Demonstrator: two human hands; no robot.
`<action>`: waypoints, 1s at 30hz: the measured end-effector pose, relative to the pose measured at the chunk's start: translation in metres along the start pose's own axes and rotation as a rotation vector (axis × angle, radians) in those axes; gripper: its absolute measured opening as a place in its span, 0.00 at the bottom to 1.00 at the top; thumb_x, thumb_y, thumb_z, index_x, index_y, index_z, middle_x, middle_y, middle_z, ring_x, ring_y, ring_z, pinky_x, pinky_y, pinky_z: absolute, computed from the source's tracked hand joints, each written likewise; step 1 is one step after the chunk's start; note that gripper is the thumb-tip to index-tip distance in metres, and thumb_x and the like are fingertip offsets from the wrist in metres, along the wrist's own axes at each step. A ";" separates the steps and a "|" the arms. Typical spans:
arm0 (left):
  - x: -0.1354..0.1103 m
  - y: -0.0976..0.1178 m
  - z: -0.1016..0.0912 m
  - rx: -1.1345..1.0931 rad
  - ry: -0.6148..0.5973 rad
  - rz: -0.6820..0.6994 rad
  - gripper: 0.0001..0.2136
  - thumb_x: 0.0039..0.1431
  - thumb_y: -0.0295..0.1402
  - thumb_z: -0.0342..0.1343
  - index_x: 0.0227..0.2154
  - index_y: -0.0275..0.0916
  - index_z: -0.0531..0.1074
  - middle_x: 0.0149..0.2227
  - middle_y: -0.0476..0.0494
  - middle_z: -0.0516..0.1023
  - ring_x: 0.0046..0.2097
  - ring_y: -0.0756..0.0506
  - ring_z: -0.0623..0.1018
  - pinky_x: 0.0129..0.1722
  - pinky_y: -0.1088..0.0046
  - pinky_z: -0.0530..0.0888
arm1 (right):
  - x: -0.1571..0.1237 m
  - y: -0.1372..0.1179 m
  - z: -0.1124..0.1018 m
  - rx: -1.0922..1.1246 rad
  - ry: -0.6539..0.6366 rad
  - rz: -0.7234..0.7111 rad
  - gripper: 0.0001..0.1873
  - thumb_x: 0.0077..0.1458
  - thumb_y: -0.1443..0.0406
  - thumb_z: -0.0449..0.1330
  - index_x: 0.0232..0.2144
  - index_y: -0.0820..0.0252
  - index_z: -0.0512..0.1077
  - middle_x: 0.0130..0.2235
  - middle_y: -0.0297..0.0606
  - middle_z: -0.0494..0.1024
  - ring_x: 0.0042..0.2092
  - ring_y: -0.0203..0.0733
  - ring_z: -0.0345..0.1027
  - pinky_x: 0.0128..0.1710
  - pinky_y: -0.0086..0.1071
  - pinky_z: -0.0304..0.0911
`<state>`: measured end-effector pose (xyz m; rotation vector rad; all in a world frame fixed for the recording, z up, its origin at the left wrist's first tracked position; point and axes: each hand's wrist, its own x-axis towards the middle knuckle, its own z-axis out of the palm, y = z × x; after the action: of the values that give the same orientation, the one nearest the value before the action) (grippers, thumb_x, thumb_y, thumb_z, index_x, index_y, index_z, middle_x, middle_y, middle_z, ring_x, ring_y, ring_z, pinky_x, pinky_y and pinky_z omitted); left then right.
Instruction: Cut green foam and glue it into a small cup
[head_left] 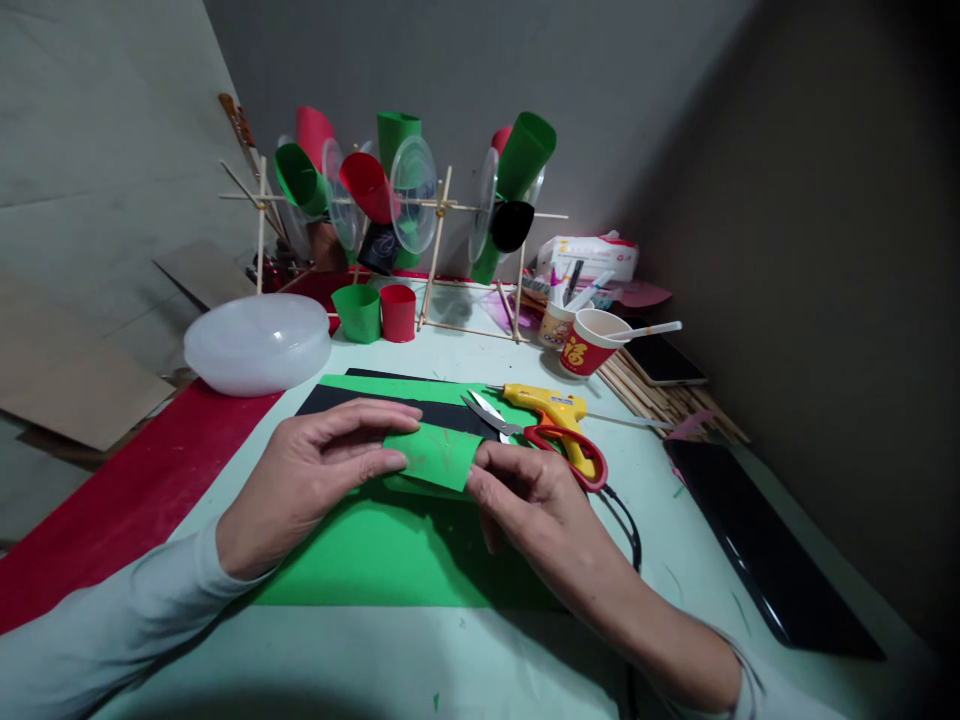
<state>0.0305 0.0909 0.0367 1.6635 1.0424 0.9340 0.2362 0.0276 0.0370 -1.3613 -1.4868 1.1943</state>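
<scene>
Pale left sleeve nearest, forearm angled over the near left of the worktop. Left to right: red strip along the left side; stack of clear plastic discs far of it, nested, likely to save room. Left hand, thumb near side and fingers far side, pinches the left end of a small green piece; piece is bent, another green layer under it, held just above a large green sheet. Far: green cup and red cup upright side by side, before a stick frame lashed at crossings, presumably for stiffness. Right hand pinches the piece's right end, thumb against forefinger; gripping both ends probably controls the bend. Scissors, blades pointing left, overlap the yellow glue gun just far of the right hand, likely for easy reach. Farther right, red paper cup has a stick leaning on its rim; bundled sticks lie flat beside it. Far right, glossy black slab, well apart from the hands; can't tell what it is.
</scene>
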 end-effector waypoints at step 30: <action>-0.001 0.003 0.004 -0.171 0.049 -0.125 0.13 0.53 0.40 0.67 0.42 0.46 0.81 0.50 0.45 0.81 0.49 0.42 0.79 0.49 0.72 0.76 | -0.005 0.001 0.006 0.046 0.105 0.000 0.17 0.61 0.58 0.59 0.23 0.57 0.63 0.18 0.25 0.61 0.17 0.30 0.60 0.17 0.25 0.49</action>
<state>0.0345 0.0883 0.0380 1.4250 1.0561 0.9581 0.2314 0.0219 0.0345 -1.3721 -1.3781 1.1323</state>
